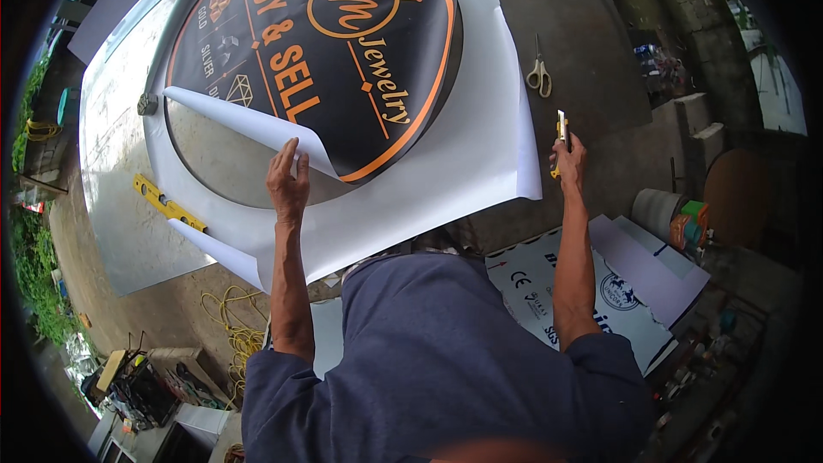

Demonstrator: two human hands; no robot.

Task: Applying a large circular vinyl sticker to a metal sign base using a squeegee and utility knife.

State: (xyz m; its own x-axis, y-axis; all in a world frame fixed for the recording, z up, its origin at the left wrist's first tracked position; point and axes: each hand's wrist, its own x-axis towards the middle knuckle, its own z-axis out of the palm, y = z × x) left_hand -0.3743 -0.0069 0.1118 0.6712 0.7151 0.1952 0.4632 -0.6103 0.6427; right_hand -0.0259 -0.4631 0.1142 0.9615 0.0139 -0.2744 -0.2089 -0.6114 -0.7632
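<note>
A round black sticker print (330,86) with orange and white lettering lies on the work table, ringed by white backing sheet (403,204). Its near left part is folded over, showing a white underside as a flap (244,120). My left hand (288,178) is at the near end of that flap, fingers extended and apart; whether the fingertips touch it I cannot tell. To the right, past the sheet's edge, my right hand (569,163) is closed around a yellow and black utility knife (562,124), its tip pointing away from me.
Scissors (539,77) with pale handles lie right of the sheet. A yellow spirit level (167,203) and a small grey block (147,104) rest at the left. Yellow cord (233,326) is heaped on the ground, lower left. Printed white boards (536,287) lie at my lower right.
</note>
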